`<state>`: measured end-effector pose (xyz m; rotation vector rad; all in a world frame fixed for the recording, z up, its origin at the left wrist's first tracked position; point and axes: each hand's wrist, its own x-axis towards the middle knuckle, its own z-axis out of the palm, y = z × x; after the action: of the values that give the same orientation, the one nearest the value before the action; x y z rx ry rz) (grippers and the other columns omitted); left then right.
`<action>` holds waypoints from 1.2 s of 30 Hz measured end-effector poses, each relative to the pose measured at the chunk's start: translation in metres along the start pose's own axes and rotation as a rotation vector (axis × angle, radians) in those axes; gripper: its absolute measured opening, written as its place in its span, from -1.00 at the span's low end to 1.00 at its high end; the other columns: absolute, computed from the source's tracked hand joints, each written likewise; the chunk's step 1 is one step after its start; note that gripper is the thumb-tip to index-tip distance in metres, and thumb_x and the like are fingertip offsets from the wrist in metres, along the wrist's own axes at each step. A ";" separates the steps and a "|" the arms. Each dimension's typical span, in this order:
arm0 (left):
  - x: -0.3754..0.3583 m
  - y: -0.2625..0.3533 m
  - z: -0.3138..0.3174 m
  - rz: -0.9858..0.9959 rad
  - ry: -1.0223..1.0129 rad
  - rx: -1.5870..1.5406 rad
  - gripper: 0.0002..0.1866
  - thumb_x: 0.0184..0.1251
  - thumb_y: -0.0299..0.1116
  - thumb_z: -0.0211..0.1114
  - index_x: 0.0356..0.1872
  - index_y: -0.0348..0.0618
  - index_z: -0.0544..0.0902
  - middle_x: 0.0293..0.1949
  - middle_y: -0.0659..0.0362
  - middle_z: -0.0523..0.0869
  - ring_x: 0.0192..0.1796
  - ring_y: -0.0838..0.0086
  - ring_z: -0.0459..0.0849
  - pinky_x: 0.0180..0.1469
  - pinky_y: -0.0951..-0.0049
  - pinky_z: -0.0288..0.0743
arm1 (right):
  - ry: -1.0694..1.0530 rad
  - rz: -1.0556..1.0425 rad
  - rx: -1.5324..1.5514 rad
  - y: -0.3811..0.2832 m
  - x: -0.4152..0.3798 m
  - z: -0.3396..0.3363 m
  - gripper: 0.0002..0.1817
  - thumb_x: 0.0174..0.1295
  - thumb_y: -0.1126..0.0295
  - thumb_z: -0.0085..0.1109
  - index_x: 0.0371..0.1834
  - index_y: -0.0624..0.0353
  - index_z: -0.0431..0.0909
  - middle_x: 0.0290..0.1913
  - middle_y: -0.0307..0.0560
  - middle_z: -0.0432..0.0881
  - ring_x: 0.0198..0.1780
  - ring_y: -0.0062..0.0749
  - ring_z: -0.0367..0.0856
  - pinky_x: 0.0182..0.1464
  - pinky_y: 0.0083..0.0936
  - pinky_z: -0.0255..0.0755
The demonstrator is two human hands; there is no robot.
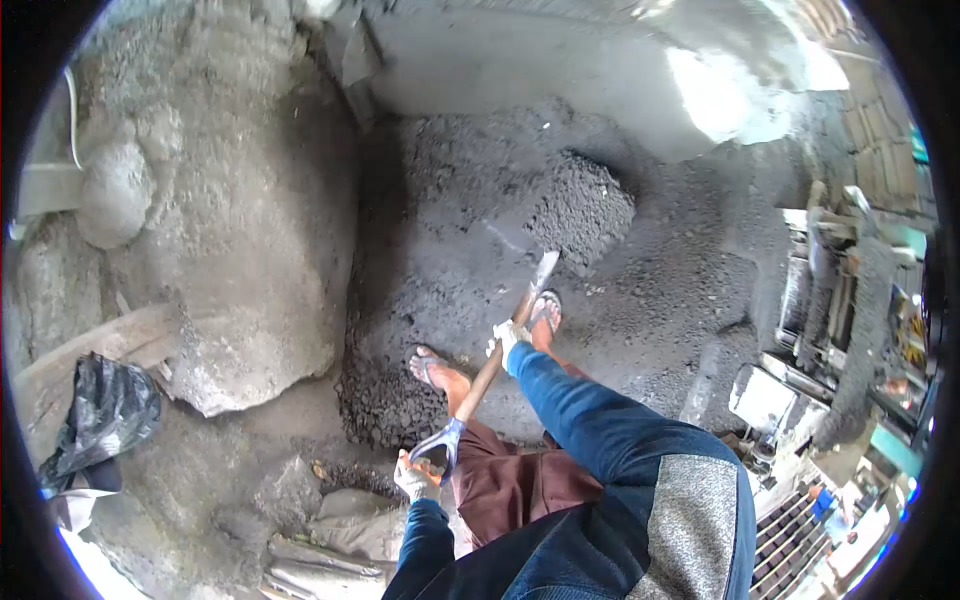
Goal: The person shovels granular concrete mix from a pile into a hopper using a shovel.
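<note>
A shovel [487, 378] with a wooden shaft runs diagonally over the ground between the person's sandalled feet. My left hand [415, 477], in a pale glove, is closed on its blue and orange D-shaped handle at the lower end. Further up, my right hand [509, 341], also gloved, wraps round the wooden shaft. The shovel's metal end [547, 265] is at the near edge of a heap of dark grey gravelly material [583, 212]; little of the blade shows.
A large pale rock-like mass [250, 250] stands at the left, with a black plastic bag [112, 410] below it. Loose gravel [390, 405] lies by the left foot. A white container [762, 400] and stacked clutter are at the right.
</note>
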<state>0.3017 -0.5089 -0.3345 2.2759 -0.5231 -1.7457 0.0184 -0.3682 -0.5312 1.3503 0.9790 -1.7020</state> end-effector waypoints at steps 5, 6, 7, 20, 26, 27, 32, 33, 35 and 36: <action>-0.027 0.015 0.012 -0.073 -0.331 0.091 -0.44 0.42 0.22 0.03 -0.60 -0.03 0.37 -0.76 0.20 0.32 -0.77 0.31 0.31 -0.71 0.19 0.25 | 0.196 -0.273 0.043 -0.098 -0.176 0.011 -0.72 0.14 0.51 0.26 -0.15 -0.06 0.42 -0.37 -0.19 0.50 -0.47 -0.16 0.55 -0.42 -0.08 0.51; -0.055 0.021 0.035 -0.014 -0.355 0.156 -0.40 0.41 0.26 -0.01 -0.64 -0.02 0.35 -0.79 0.19 0.30 -0.78 0.30 0.30 -0.72 0.19 0.23 | 0.150 -0.319 0.049 -0.122 -0.189 0.002 -0.70 0.14 0.51 0.29 -0.14 -0.06 0.41 -0.38 -0.19 0.49 -0.48 -0.17 0.55 -0.43 -0.07 0.52; -0.091 0.035 0.063 -0.044 -0.368 0.232 -0.39 0.40 0.28 -0.01 -0.65 -0.01 0.34 -0.79 0.21 0.30 -0.79 0.31 0.30 -0.71 0.18 0.27 | 0.110 -0.364 0.057 -0.143 -0.205 -0.011 -0.68 0.14 0.50 0.31 -0.12 -0.05 0.41 -0.40 -0.19 0.49 -0.49 -0.18 0.54 -0.43 -0.07 0.52; -0.531 0.096 0.350 1.597 -1.620 0.104 -0.70 0.23 -0.20 0.37 -0.51 -0.20 0.55 -0.51 0.14 0.60 -0.43 0.42 0.62 -0.40 0.38 0.46 | -0.669 -1.153 0.704 -0.512 -0.581 -0.078 -0.92 0.44 0.41 -0.06 -0.27 0.07 0.38 -0.56 -0.27 0.42 -0.55 -0.39 0.46 -0.35 -0.31 0.51; -0.594 0.005 0.330 2.695 -2.068 0.851 -0.67 0.00 0.00 0.46 -0.44 -0.03 0.69 -0.44 0.22 0.69 -0.35 0.26 0.64 -0.14 0.26 0.48 | -0.590 -1.385 0.573 -0.511 -0.523 -0.268 -0.89 0.39 0.42 -0.10 -0.26 0.14 0.43 -0.47 -0.19 0.44 -0.52 -0.38 0.48 -0.39 -0.32 0.55; -0.562 -0.016 0.326 2.698 -2.054 0.878 -0.66 -0.04 0.04 0.46 -0.43 0.00 0.70 -0.45 0.26 0.67 -0.30 0.28 0.65 -0.08 0.29 0.47 | -0.338 -1.316 0.592 -0.486 -0.526 -0.270 -0.90 0.38 0.43 -0.07 -0.33 0.08 0.40 -0.50 -0.26 0.39 -0.52 -0.43 0.43 -0.37 -0.35 0.52; -0.450 0.034 0.269 2.562 -1.841 1.051 -0.80 -0.24 -0.21 0.39 -0.51 0.04 0.65 -0.38 0.30 0.61 -0.16 0.34 0.59 0.29 0.17 0.38 | -0.603 -1.266 0.578 -0.354 -0.550 -0.184 -0.77 0.34 0.42 0.15 -0.48 -0.05 0.35 -0.53 -0.36 0.34 -0.47 -0.53 0.36 -0.26 -0.45 0.44; -0.435 0.064 0.255 2.541 -1.764 1.072 -0.79 -0.27 -0.22 0.40 -0.52 0.02 0.64 -0.38 0.29 0.60 -0.16 0.33 0.59 0.33 0.15 0.37 | -0.818 -1.258 0.532 -0.333 -0.541 -0.163 -0.86 0.30 0.41 0.21 -0.40 -0.02 0.47 -0.49 -0.32 0.46 -0.41 -0.48 0.46 -0.14 -0.38 0.48; -0.417 0.132 0.226 2.185 -1.843 0.968 -0.72 -0.42 -0.31 0.41 -0.51 -0.06 0.65 -0.37 0.22 0.62 -0.15 0.26 0.60 0.34 0.06 0.36 | -0.835 -1.119 0.497 -0.287 -0.545 -0.106 -0.92 0.23 0.42 0.28 -0.30 0.00 0.55 -0.41 -0.25 0.59 -0.33 -0.40 0.55 -0.04 -0.26 0.46; -0.399 0.161 0.211 2.121 -1.804 1.021 -0.74 -0.43 -0.35 0.38 -0.53 -0.09 0.66 -0.35 0.19 0.66 -0.13 0.24 0.62 0.33 0.03 0.36 | -0.822 -1.057 0.466 -0.267 -0.538 -0.077 -0.90 0.18 0.43 0.31 -0.28 0.01 0.57 -0.38 -0.22 0.62 -0.29 -0.35 0.58 0.00 -0.22 0.44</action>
<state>-0.0155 -0.4834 0.0239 -1.1528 -2.5449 -1.1528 -0.0956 -0.1354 0.0159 0.1365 0.8326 -3.0462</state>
